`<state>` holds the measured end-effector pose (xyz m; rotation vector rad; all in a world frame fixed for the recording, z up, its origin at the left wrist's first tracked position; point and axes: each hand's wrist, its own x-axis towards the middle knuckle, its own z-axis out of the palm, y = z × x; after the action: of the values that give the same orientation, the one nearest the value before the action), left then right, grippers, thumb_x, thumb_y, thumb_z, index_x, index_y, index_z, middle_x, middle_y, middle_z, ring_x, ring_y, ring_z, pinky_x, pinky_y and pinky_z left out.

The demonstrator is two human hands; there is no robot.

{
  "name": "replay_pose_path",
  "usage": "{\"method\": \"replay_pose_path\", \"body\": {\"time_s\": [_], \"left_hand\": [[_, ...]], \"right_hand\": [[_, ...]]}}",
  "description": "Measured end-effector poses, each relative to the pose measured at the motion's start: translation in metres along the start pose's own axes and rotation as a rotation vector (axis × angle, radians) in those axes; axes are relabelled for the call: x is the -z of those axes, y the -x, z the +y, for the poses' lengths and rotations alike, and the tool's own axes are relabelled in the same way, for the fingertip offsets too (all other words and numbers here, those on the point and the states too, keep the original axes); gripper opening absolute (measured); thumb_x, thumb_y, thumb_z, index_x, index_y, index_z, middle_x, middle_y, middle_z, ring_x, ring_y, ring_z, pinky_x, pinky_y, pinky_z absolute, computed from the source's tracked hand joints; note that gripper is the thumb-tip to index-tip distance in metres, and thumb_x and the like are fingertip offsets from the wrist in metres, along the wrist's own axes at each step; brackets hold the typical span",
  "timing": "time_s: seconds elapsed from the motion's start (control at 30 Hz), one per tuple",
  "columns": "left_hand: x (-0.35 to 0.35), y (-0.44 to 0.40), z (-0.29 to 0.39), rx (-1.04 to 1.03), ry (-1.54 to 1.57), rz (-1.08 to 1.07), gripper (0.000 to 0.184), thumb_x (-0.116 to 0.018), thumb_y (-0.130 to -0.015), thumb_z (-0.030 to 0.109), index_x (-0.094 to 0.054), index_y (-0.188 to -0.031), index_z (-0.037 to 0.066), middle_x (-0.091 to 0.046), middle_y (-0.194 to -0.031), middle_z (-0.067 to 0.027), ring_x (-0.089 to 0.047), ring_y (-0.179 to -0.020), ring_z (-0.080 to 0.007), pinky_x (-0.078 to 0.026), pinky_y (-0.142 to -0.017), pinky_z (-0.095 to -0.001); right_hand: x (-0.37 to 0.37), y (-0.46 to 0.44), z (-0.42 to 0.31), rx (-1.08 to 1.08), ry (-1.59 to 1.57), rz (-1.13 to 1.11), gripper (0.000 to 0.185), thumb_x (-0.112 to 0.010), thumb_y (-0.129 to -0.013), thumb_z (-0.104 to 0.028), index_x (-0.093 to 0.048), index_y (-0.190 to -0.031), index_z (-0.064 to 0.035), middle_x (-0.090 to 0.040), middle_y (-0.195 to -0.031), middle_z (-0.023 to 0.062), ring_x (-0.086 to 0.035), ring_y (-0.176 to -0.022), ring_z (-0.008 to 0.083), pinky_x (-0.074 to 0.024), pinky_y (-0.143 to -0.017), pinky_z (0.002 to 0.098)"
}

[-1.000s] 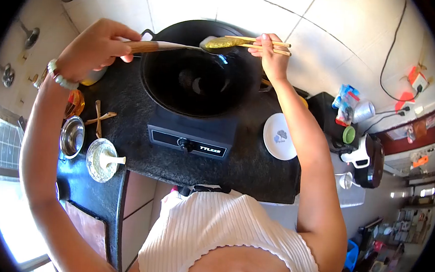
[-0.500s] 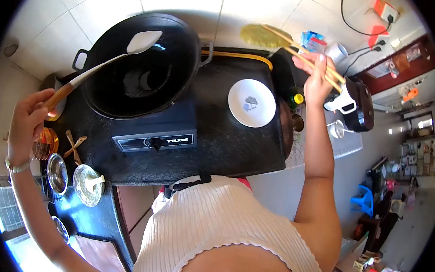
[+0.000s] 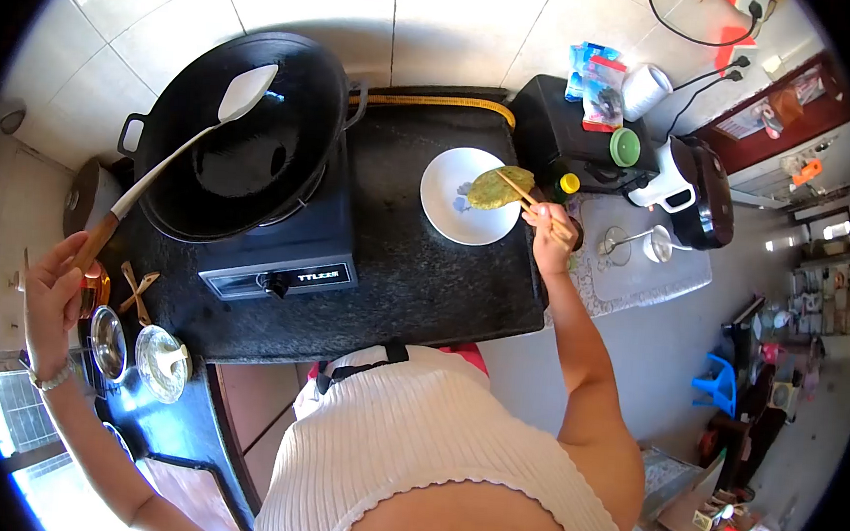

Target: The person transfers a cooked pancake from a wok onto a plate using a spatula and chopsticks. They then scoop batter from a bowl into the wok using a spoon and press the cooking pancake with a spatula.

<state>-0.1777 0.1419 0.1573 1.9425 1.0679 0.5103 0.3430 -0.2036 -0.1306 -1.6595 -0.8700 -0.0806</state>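
Note:
My left hand [image 3: 56,292] holds the wooden handle of a long spatula [image 3: 163,174], whose white blade lies over the black wok [image 3: 226,180]. The wok rests on a black stove [image 3: 280,257]. Chopsticks [image 3: 525,196] are in my right hand [image 3: 550,236], and they grip a flat green-yellow pancake [image 3: 500,187]. The pancake is over the right side of a white plate [image 3: 447,218] with a grey-blue print; whether it touches the plate I cannot tell.
A black box [image 3: 541,127] carries packets [image 3: 603,93] and a green lid [image 3: 625,147]. A yellow-capped bottle [image 3: 568,184] stands beside it. At the left are crossed wooden sticks [image 3: 138,290], a steel bowl [image 3: 109,344] and a batter-smeared bowl [image 3: 162,363] with a white spoon.
The pancake has gone from over the wok, past the wall side, down to the plate with my right hand. My left hand and the spatula have moved left and lower in view.

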Motion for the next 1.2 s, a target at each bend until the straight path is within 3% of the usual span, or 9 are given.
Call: {"method": "replay_pose_path", "body": {"time_s": [0.2, 0.43, 0.53, 0.7, 0.8, 1.0, 1.2], "left_hand": [[-0.016, 0.014, -0.005, 0.027, 0.026, 0.070, 0.040, -0.055, -0.084, 0.010, -0.052, -0.123, 0.000, -0.067, -0.086, -0.0081, -0.036, -0.037, 0.0019, -0.027, -0.032, -0.0117], [-0.032, 0.026, 0.000, 0.087, 0.042, 0.124, 0.045, -0.061, -0.082, 0.018, -0.052, -0.121, -0.003, -0.066, -0.085, -0.0080, -0.035, -0.039, 0.0019, -0.025, -0.034, -0.0115], [-0.034, 0.028, -0.005, 0.081, 0.049, 0.128, 0.046, -0.061, -0.082, 0.018, -0.052, -0.122, -0.002, -0.066, -0.085, -0.0082, -0.034, -0.038, 0.0018, -0.025, -0.033, -0.0117], [-0.038, 0.032, -0.008, 0.063, 0.095, 0.123, 0.045, -0.060, -0.083, 0.017, -0.051, -0.123, -0.002, -0.066, -0.085, -0.0086, -0.035, -0.038, 0.0021, -0.024, -0.033, -0.0116], [-0.042, 0.038, -0.006, 0.089, 0.107, 0.155, 0.045, -0.059, -0.083, 0.017, -0.051, -0.123, -0.003, -0.066, -0.085, -0.0087, -0.035, -0.038, 0.0021, -0.025, -0.033, -0.0116], [-0.051, 0.048, -0.007, 0.060, 0.117, 0.184, 0.044, -0.059, -0.083, 0.016, -0.051, -0.123, -0.003, -0.067, -0.086, -0.0096, -0.035, -0.038, 0.0019, -0.025, -0.033, -0.0119], [-0.077, 0.054, -0.005, 0.046, 0.187, 0.233, 0.044, -0.058, -0.083, 0.015, -0.051, -0.123, -0.003, -0.067, -0.085, -0.0100, -0.035, -0.038, 0.0014, -0.025, -0.033, -0.0122]], "right_hand": [[0.008, -0.004, 0.001, 0.266, 0.176, -0.160, 0.004, -0.060, -0.082, -0.001, -0.057, -0.085, 0.0003, -0.061, -0.079, 0.0124, -0.062, -0.071, 0.0244, -0.0482, -0.060, 0.0302], [0.035, -0.013, -0.035, 0.301, 0.307, -0.436, 0.004, -0.061, -0.082, -0.006, -0.058, -0.083, -0.0036, -0.058, -0.078, 0.0102, -0.060, -0.065, 0.0246, -0.0461, -0.054, 0.0298], [0.047, -0.026, -0.054, 0.240, 0.248, -0.408, 0.005, -0.060, -0.082, -0.007, -0.058, -0.082, -0.0036, -0.057, -0.076, 0.0101, -0.059, -0.063, 0.0240, -0.0452, -0.053, 0.0299], [0.031, -0.030, -0.065, 0.396, 0.222, -0.225, 0.008, -0.063, -0.080, -0.008, -0.057, -0.080, -0.0027, -0.055, -0.079, 0.0103, -0.057, -0.061, 0.0223, -0.0455, -0.053, 0.0291], [0.012, -0.010, -0.053, 0.456, 0.320, -0.285, 0.011, -0.068, -0.074, -0.008, -0.058, -0.080, -0.0054, -0.053, -0.082, 0.0086, -0.058, -0.063, 0.0215, -0.0473, -0.053, 0.0310], [-0.037, 0.023, -0.030, 0.576, 0.300, -0.473, 0.025, -0.075, -0.068, -0.010, -0.056, -0.084, -0.0071, -0.048, -0.093, 0.0077, -0.059, -0.078, 0.0219, -0.0515, -0.064, 0.0341], [-0.081, 0.016, -0.001, 0.662, 0.447, -0.581, 0.016, -0.061, -0.076, -0.005, -0.054, -0.090, -0.0029, -0.045, -0.101, 0.0114, -0.055, -0.092, 0.0236, -0.0485, -0.081, 0.0337]]}}
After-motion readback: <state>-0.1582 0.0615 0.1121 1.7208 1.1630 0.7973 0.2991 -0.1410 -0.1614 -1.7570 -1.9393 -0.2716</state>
